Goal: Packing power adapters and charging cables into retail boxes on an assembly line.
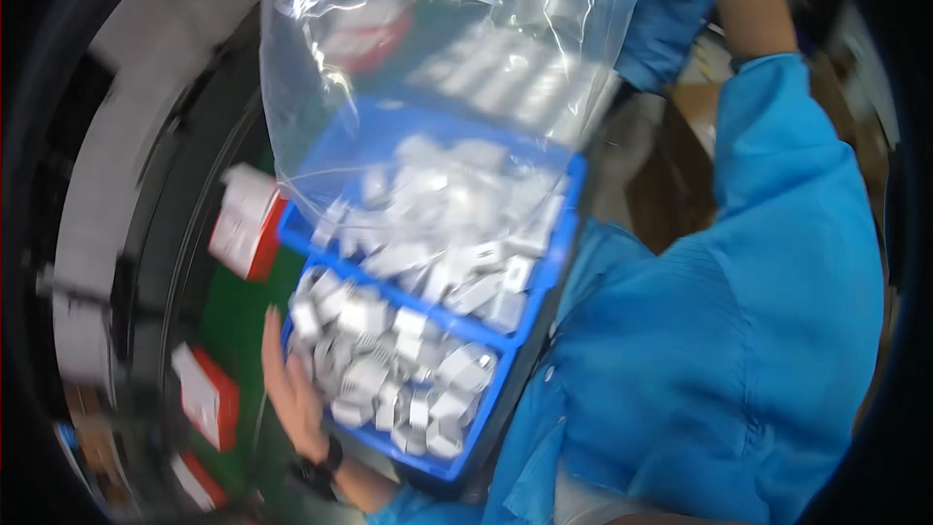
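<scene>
Two blue bins (552, 272) (seemingly plastic) hold many blocky white pieces (364, 379).

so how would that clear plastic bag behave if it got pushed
The clear plastic bag would probably fold rather than resist, as its film is creased and wrinkled. It may be light for its size, since the film looks thin and see-through. The glossy highlights suggest a somewhat slippery surface.

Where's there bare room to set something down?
Bare green surface shows between the upper two red-and-white boxes, beside the left hand. Crowded: both blue bins, filled with white parts, and behind the clear bag.
</scene>
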`<state>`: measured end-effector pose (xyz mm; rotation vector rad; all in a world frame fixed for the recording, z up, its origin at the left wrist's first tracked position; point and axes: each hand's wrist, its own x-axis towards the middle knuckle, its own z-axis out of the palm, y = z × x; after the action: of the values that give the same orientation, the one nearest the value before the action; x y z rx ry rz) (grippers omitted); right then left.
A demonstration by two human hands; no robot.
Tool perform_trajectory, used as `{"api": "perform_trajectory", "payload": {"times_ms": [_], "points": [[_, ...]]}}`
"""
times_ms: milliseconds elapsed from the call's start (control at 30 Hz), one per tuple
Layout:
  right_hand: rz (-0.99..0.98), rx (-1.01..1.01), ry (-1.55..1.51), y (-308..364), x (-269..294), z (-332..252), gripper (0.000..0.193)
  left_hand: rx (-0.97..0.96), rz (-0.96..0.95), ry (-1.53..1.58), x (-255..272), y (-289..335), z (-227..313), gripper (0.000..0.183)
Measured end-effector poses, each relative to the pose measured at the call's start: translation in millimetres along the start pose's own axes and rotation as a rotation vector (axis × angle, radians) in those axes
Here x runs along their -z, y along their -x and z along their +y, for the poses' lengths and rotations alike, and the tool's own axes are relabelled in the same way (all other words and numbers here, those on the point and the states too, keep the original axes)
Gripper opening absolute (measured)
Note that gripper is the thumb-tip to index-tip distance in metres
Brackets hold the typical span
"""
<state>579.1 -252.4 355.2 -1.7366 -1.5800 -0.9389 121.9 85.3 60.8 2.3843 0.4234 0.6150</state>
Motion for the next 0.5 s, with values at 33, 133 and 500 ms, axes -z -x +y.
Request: {"api": "perform_trajectory", "payload": {"times_ms": [33, 133, 500], "points": [[-0.051, -0.210, 0.231, 36, 29, 7, 0.032, -0.023, -0.005, -0.051, 6, 2, 1, 0.052], [-0.023, -0.609, 0.130, 174, 110, 51, 0.030, -0.050, 0.067, -0.032, -1, -1, 23, 0.049], [0.019, -1.706, 0.413, 570, 299, 50, 0.034, 0.043, -0.135, -0.305, -29, -20, 94, 0.045]]}}
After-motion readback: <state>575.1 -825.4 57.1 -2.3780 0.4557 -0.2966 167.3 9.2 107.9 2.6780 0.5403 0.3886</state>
